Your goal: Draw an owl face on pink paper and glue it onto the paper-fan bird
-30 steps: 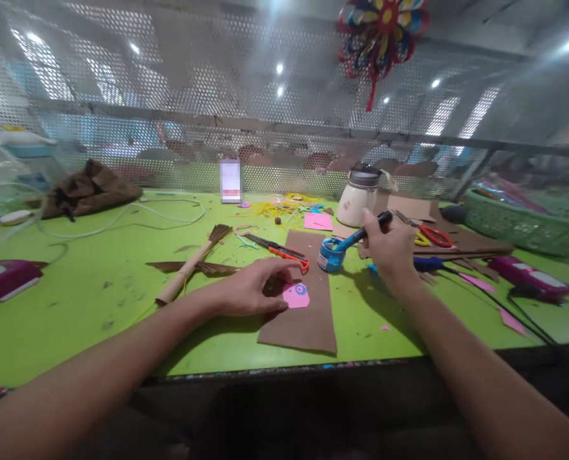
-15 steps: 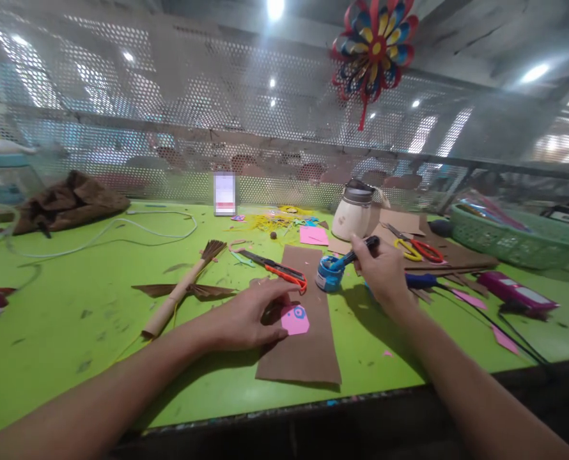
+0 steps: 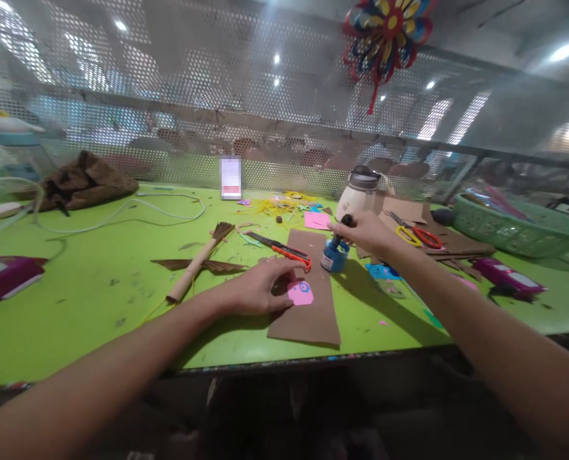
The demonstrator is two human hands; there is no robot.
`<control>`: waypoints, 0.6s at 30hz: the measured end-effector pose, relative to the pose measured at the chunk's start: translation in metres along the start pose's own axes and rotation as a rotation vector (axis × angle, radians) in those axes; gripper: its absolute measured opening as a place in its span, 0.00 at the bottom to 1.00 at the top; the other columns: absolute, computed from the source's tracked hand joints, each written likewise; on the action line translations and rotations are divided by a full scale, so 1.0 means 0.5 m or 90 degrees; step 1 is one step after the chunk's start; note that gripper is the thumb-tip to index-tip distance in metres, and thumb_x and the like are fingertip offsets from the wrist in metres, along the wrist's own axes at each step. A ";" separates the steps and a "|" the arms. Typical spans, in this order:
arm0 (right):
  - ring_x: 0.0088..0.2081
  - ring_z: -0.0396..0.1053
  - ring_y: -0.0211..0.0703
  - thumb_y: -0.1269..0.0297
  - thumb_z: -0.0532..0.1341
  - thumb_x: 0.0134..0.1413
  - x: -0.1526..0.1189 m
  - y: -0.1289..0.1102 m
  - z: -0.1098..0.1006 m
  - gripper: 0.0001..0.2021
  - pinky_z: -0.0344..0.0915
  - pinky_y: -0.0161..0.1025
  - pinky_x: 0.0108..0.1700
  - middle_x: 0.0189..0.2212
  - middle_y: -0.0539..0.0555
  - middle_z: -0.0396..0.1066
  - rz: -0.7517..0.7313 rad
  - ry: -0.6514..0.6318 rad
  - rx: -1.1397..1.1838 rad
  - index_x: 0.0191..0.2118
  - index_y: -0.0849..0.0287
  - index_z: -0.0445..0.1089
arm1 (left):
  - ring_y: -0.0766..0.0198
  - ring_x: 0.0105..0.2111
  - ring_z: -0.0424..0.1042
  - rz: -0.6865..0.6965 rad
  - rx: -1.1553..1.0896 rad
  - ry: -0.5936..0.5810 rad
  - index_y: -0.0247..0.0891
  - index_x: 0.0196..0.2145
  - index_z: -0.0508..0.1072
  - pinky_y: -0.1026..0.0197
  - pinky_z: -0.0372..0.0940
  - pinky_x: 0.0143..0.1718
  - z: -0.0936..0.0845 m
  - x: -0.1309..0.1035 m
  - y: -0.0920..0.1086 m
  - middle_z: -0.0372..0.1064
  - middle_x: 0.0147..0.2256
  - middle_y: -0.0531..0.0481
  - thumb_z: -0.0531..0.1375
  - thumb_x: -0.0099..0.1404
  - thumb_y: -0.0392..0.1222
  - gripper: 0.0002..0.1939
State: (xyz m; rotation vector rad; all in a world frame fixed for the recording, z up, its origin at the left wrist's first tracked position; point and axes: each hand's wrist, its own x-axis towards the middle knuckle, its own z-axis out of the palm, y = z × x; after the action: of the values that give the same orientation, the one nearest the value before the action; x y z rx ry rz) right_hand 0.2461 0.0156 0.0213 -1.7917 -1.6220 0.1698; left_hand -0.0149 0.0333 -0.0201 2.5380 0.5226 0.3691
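Right hand (image 3: 368, 231) grips black tool (image 3: 341, 231), jar (image 3: 335, 258) beneath.

Ceiling lamps (image 3: 566, 50): white, glaring, hazy
Mesh wall (image 3: 183, 83): grey, slightly soft
Green tabletop (image 3: 93, 287): brightly lit, soft shadow spreading below right hand (image 3: 368, 231)
Under-table space (image 3: 438, 415): nearly black
Upright phone (image 3: 230, 177): pixelated
Outer edges: stretched

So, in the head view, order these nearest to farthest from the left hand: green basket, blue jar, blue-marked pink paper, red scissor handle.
1. Blue-marked pink paper: right beside the left hand.
2. Blue jar: further right.
3. Red scissor handle: right and back.
4. Green basket: far right.
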 end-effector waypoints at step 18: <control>0.12 0.58 0.33 0.52 0.61 0.57 -0.088 -0.034 0.005 0.18 0.54 0.34 0.14 0.11 0.45 0.62 -0.081 0.290 0.436 0.22 0.58 0.68 | 0.56 0.44 0.66 -0.055 -0.019 -0.004 0.40 0.57 0.62 0.55 0.62 0.45 0.005 0.003 0.001 0.67 0.45 0.47 0.63 0.60 0.44 0.29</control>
State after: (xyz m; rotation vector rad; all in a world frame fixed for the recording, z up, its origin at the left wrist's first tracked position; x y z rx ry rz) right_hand 0.2217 -0.0242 0.0139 -1.0980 -1.1516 0.2090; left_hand -0.0124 0.0325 -0.0214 2.4773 0.6173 0.3353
